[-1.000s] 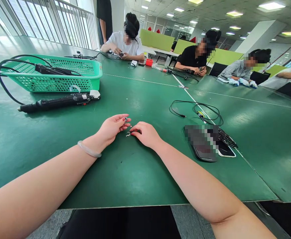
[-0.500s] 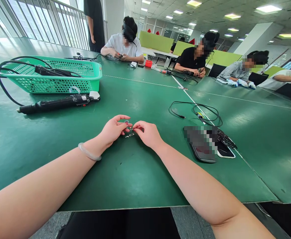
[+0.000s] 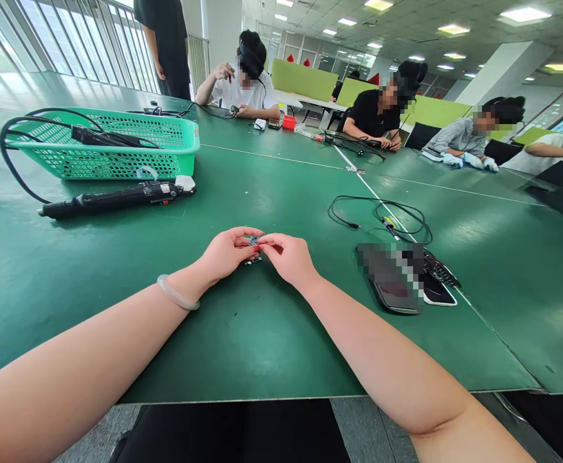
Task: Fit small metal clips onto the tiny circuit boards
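Observation:
My left hand (image 3: pixel 229 252), with a pale bangle (image 3: pixel 178 293) on its wrist, is closed around a small electronic part (image 3: pixel 253 240) that looks like a tiny circuit board. Meeting it from the other side, my right hand (image 3: pixel 286 256) pinches at the part's edge. Its fingertips touch or nearly touch the left fingers, and what they grip is too small to name. On the green table just below the fingers lies a small metal piece (image 3: pixel 252 260), partly covered by the left hand.
Left of my hands, a black electric screwdriver (image 3: pixel 117 198) lies before a green plastic basket (image 3: pixel 117 161) holding cables. To the right are a coiled black cable (image 3: pixel 382 209) and dark phone-like devices (image 3: pixel 392 283). Several people sit across the table (image 3: pixel 262 360); another person (image 3: pixel 166 51) stands behind.
My left hand has moved right and turned, bringing the small part against my right fingertips. The metal piece on the table is more covered. Across the table, a seated person has raised a hand.

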The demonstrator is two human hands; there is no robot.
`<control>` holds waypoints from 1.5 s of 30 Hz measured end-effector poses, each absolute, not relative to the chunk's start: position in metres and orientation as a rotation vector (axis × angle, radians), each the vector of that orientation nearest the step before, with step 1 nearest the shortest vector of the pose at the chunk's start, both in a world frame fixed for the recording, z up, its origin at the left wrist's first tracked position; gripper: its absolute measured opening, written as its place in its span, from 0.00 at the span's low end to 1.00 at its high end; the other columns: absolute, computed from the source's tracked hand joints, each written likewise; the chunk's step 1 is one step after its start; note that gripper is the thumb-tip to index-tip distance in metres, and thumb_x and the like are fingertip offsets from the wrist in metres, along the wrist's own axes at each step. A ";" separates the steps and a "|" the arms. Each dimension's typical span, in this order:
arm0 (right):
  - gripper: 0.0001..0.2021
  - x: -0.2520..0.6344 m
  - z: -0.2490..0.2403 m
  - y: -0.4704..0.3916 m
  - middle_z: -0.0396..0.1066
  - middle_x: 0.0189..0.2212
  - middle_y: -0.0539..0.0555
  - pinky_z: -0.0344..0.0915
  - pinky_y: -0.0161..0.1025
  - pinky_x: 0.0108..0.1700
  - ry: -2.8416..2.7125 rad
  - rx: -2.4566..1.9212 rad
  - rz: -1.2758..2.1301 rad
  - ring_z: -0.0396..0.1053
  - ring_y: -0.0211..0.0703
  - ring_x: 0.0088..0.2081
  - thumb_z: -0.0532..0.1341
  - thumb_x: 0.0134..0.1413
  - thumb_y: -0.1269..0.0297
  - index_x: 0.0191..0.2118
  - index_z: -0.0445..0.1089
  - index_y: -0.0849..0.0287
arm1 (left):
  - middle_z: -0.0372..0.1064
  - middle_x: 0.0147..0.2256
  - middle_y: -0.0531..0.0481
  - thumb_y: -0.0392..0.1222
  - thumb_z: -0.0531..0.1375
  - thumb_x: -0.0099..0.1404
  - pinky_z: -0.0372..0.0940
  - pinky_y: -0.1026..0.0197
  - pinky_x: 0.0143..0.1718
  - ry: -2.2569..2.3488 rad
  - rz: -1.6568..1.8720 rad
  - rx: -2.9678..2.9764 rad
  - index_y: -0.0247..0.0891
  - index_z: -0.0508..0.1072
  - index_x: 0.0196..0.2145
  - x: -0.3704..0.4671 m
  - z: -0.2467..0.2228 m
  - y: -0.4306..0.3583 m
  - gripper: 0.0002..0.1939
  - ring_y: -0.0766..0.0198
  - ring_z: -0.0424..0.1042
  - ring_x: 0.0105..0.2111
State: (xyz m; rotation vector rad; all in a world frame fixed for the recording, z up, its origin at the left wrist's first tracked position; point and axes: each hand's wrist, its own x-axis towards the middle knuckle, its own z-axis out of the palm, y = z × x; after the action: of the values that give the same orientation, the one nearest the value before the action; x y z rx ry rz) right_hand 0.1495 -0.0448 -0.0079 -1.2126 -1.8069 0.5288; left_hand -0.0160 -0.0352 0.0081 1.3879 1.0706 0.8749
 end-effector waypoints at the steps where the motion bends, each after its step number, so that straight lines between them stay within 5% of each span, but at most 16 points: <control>1: 0.08 0.149 -0.008 -0.045 0.79 0.35 0.50 0.70 0.38 0.41 -1.807 -1.210 0.530 0.75 0.39 0.35 0.60 0.55 0.70 0.36 0.77 0.54 | 0.74 0.27 0.52 0.35 0.62 0.57 0.67 0.60 0.38 1.068 0.878 1.379 0.35 0.72 0.46 -0.016 0.008 -0.035 0.17 0.69 0.71 0.27; 25: 0.08 0.149 -0.004 -0.046 0.80 0.34 0.50 0.70 0.41 0.44 -1.551 -1.325 0.656 0.75 0.42 0.37 0.61 0.52 0.69 0.33 0.79 0.54 | 0.77 0.41 0.46 0.32 0.64 0.54 0.68 0.53 0.51 0.981 0.934 1.322 0.36 0.72 0.48 -0.014 0.009 -0.036 0.22 0.63 0.76 0.40; 45: 0.07 0.147 -0.004 -0.044 0.79 0.31 0.51 0.69 0.42 0.42 -1.491 -1.338 0.686 0.74 0.43 0.35 0.61 0.51 0.67 0.29 0.78 0.55 | 0.76 0.40 0.45 0.35 0.63 0.55 0.70 0.51 0.48 1.060 0.902 1.535 0.38 0.75 0.48 -0.015 0.006 -0.037 0.21 0.60 0.76 0.39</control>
State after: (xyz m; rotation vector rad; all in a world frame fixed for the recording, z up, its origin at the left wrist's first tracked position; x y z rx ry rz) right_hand 0.1472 -0.0443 -0.0039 -1.3379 -1.4911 0.6864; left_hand -0.0151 -0.0368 0.0065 1.5354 1.0595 0.9018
